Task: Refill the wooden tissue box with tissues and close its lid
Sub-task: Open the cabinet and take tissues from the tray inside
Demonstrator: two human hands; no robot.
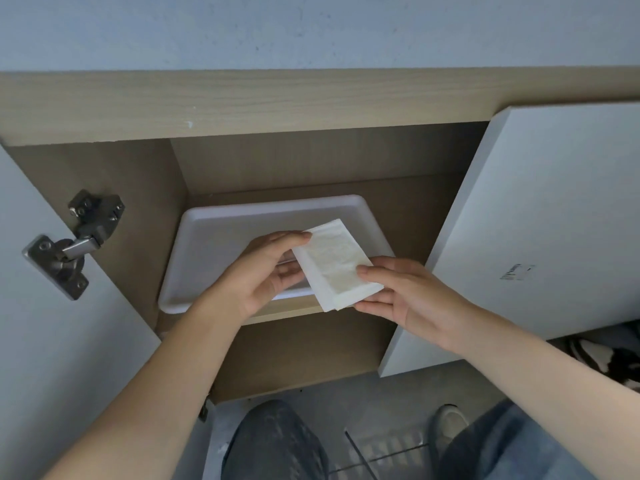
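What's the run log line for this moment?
left hand: grips tissue pack | right hand: grips tissue pack | pack over white tray in open cabinet | wooden tissue box: not in view

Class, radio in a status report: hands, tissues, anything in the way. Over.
Left hand, right hand both grip tissue stack. Stack held in front of white tray in open cabinet. Wooden tissue box not in view. Nothing blocks hands.
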